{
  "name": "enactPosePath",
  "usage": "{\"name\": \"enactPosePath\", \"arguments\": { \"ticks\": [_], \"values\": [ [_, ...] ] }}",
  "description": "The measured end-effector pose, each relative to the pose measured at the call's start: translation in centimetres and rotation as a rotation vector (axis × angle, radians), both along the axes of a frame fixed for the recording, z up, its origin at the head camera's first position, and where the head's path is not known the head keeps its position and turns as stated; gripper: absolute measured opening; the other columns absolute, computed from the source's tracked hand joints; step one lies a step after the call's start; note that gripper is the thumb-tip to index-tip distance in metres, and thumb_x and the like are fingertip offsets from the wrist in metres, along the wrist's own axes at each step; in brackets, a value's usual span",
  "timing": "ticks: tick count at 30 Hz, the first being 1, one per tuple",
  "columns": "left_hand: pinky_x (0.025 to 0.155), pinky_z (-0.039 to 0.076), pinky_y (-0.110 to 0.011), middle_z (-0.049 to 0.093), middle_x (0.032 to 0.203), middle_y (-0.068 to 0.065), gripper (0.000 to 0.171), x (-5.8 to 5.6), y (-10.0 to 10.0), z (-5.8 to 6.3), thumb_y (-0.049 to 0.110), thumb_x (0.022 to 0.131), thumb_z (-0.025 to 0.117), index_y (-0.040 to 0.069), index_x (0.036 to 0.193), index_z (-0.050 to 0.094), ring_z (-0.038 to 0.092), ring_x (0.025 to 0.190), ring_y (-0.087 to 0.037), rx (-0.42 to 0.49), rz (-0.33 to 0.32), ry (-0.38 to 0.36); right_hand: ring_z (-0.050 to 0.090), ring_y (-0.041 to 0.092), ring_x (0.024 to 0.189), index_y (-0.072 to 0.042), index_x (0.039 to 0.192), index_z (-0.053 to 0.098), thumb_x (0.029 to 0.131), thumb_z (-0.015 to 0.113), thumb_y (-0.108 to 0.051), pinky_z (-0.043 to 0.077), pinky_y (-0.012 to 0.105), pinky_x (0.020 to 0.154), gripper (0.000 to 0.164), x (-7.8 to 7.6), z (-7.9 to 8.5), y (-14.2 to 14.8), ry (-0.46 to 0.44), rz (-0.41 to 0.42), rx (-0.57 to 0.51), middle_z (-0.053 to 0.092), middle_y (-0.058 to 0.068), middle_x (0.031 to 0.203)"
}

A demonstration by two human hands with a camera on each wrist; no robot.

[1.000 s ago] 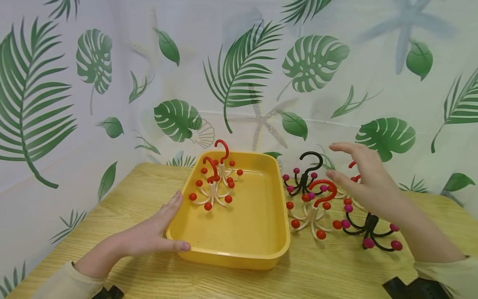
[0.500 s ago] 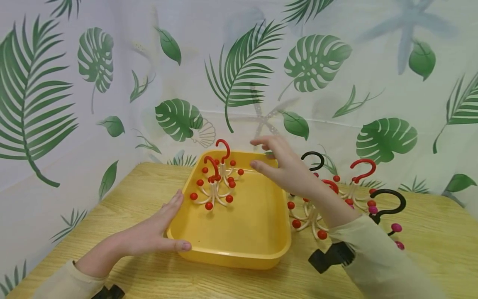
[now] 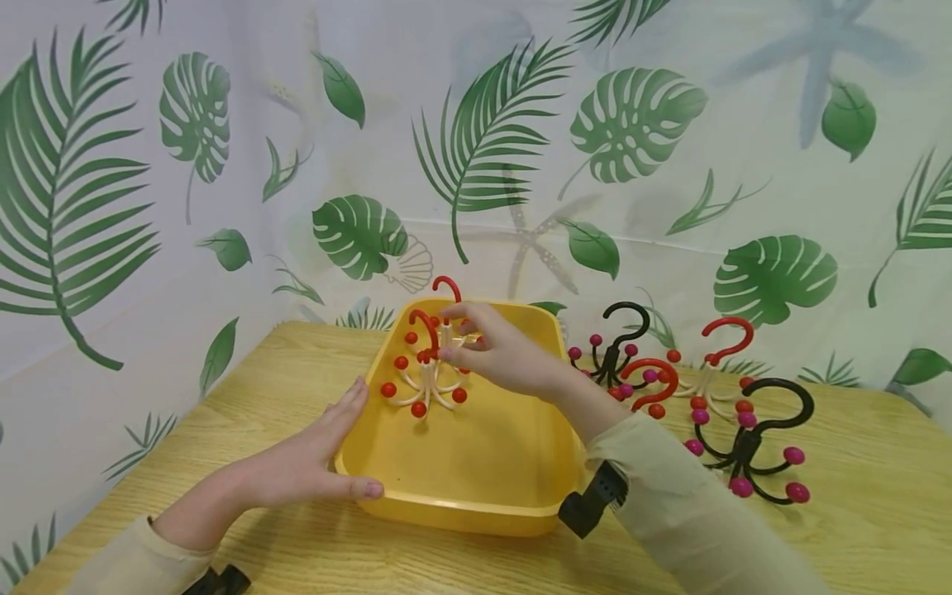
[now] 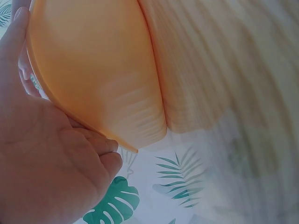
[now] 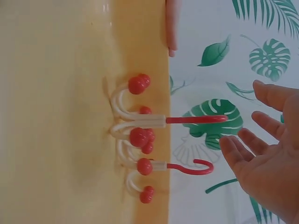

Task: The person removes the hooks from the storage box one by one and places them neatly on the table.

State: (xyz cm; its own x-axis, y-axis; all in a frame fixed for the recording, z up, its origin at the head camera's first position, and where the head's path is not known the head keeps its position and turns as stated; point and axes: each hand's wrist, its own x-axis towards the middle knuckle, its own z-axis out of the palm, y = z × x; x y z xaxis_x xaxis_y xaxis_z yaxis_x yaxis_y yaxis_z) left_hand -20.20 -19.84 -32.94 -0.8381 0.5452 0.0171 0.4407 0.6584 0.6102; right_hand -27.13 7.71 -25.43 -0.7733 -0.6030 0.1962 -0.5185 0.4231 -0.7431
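My left hand (image 3: 297,471) rests at the near left of the yellow tray (image 3: 476,471), fingers straight along its left rim and thumb over the front corner. In the left wrist view, the left fingers (image 4: 110,154) touch the rim. Two white multi-arm hook hangers with red hooks and red ball tips stand in the tray: a nearer one (image 3: 426,384) and a farther one (image 3: 447,285), partly hidden by my right hand (image 3: 513,355). In the right wrist view, the right hand (image 5: 275,144) has spread fingers close to the red hooks (image 5: 201,120), a gap between them.
Right of the tray stand more hook hangers: a black one with pink tips (image 3: 611,359), a nearer black one (image 3: 744,450), a red-hooked one (image 3: 710,372) and another red hook (image 3: 658,380) partly behind the right forearm. A leaf-print cloth (image 3: 521,207) backs the wooden table (image 3: 283,562).
My right hand has swung left, from above the hangers on the table, across the tray's right rim to the red-hooked hangers inside it. The left hand keeps its place at the tray.
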Motion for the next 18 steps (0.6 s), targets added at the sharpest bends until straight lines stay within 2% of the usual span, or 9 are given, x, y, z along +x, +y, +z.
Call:
{"name": "enactPosePath", "arguments": {
  "ticks": [11,18],
  "values": [
    [0.109,0.006,-0.059,-0.014,0.157,-0.011,0.11,0.2,0.1,0.2,0.048,0.084,0.069,0.005,0.152,-0.007,-0.006,0.14,-0.043,0.003,0.008,-0.009,0.038,0.026,0.126,-0.009,0.137,0.045,0.094,0.063,-0.023,0.042,0.044,0.1,0.048,-0.4,-1.5,-0.6,0.024,0.039,0.111,0.04,0.011,0.139],
    [0.11,0.006,-0.059,-0.013,0.157,-0.011,0.111,0.2,0.1,0.2,0.049,0.084,0.069,0.005,0.152,-0.007,-0.005,0.141,-0.043,0.002,0.01,-0.015,0.026,0.026,0.139,-0.011,0.141,0.045,0.093,0.064,-0.026,0.037,0.045,0.104,0.054,-0.5,-2.3,-0.7,0.024,0.051,0.172,0.026,0.011,0.153]
  ]
}}
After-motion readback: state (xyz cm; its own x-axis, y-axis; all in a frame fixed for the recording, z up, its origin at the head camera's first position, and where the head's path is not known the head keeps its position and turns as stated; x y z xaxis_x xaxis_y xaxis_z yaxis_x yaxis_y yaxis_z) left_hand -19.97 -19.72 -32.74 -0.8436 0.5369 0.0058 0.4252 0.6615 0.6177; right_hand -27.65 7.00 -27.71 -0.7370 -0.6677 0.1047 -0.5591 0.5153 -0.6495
